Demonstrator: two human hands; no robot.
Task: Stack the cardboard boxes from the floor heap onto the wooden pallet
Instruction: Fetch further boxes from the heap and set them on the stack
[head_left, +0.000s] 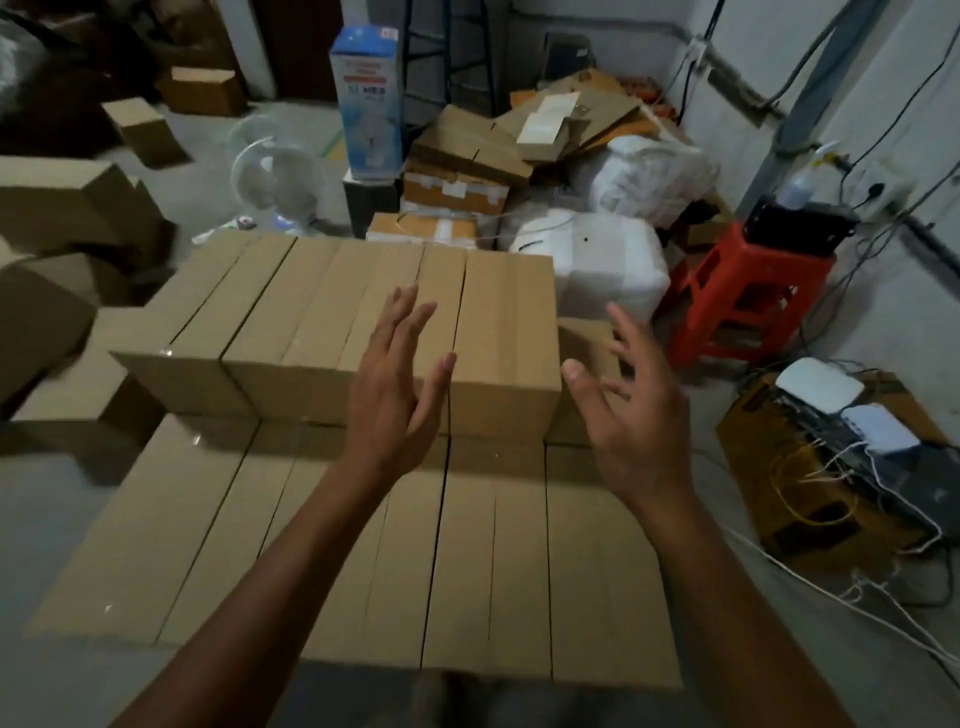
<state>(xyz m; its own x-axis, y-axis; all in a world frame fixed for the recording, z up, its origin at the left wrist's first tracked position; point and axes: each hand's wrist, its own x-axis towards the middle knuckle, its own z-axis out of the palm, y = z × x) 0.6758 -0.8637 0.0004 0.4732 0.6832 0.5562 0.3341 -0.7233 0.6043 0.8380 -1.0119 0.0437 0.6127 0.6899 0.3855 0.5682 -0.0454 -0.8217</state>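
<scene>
A stack of long plain cardboard boxes fills the middle: a lower layer (171, 525) in front and a raised back row (291, 312) on top. The rightmost box of the back row (506, 322) lies just beyond my hands. My left hand (397, 387) hovers open over that row, fingers straight, holding nothing. To its right my right hand (631, 410) is open too, fingers spread, near the row's right end. The pallet is hidden under the boxes. Loose boxes of the heap (62, 208) lie at the left.
A red plastic stool (748, 291) with a black crate stands at the right. White wrapped bundles (608, 260), flattened cartons, a small fan (278, 179) and a blue fan box (369, 98) crowd the back. Cables and network devices (831, 410) lie on the floor at the right.
</scene>
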